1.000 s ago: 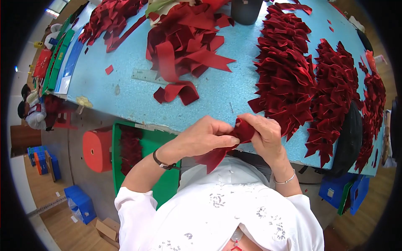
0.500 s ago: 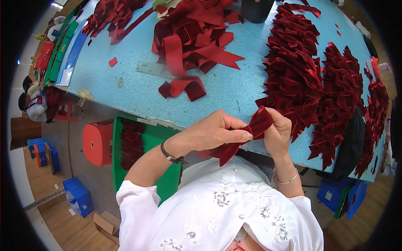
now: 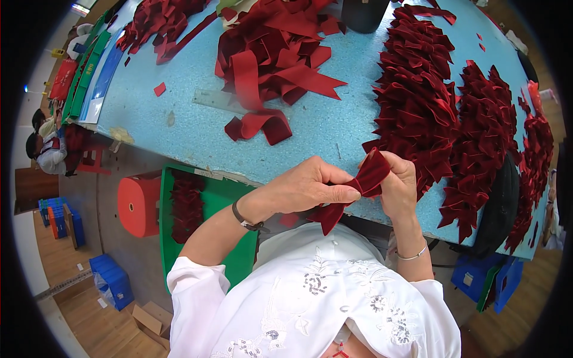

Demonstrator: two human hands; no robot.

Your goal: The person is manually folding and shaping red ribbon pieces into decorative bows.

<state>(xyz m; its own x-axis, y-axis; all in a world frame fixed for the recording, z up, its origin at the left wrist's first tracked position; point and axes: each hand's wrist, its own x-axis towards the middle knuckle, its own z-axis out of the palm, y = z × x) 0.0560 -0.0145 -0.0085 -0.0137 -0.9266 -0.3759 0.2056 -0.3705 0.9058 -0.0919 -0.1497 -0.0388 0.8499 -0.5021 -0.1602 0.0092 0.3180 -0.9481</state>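
Between my two hands is a dark red velvet bow (image 3: 371, 173), held just over the near edge of the blue table. My left hand (image 3: 307, 188) pinches it near the middle, thumb on top, and one pointed tail hangs below that hand. On the bow's right side, the fingers of my right hand (image 3: 397, 184) close on the loop. My fingers hide the back of the bow. Directly beyond my right hand lies a long dense row of finished-looking red bows (image 3: 415, 101).
Loose red ribbon pieces (image 3: 274, 53) lie heaped on the blue table (image 3: 173, 95), a clear ruler (image 3: 218, 100) beside them. More bow rows (image 3: 480, 143) stretch to the right. Below the table edge sit a green bin (image 3: 230, 262) with bows inside and a red ribbon roll (image 3: 138, 204).
My right hand has turned slightly and shifted a little right on the bow's loop. The bow's tail has swung slightly right. My left hand keeps its pinch.
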